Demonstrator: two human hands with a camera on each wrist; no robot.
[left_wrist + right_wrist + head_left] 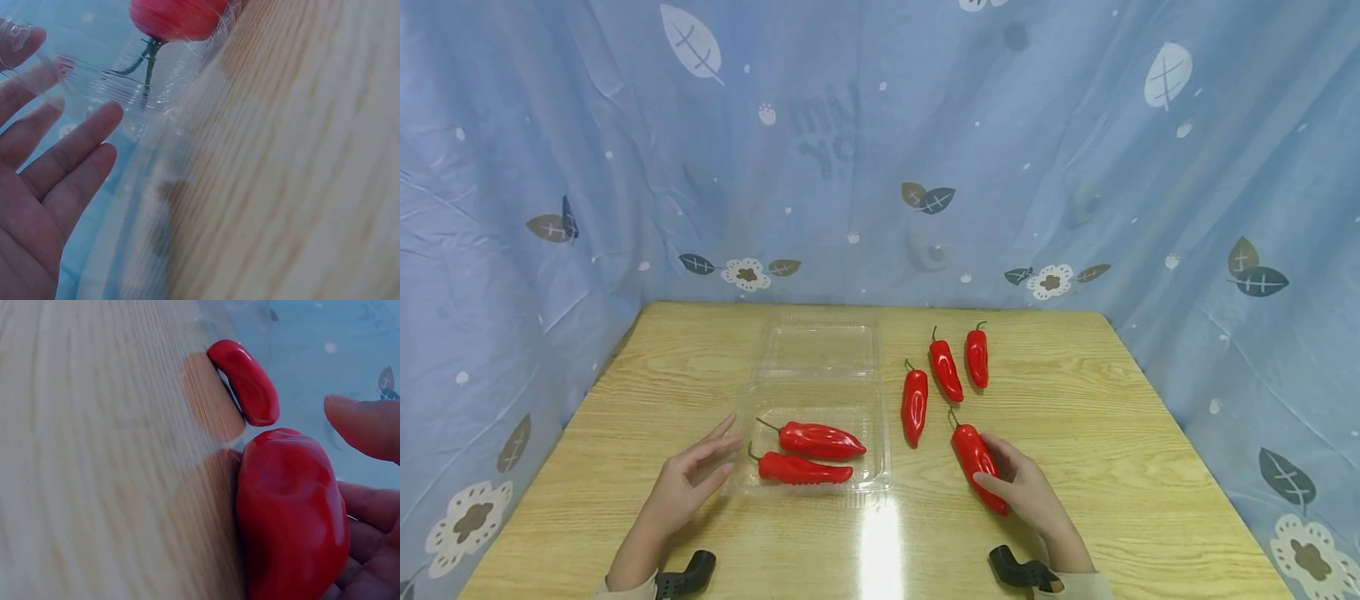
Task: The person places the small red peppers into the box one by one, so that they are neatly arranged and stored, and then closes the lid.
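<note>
My R grip (1024, 493), lower R of frame, slack; long glossy red pepper (972, 454) just L, axis upper-L to lower-R. L grip (681, 483) released, farther.

A narrow gap parts container (882, 433) and nearest pepper (914, 407).

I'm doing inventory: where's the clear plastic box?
In the head view, the box sits left of centre, between the left hand and the loose peppers.
</note>
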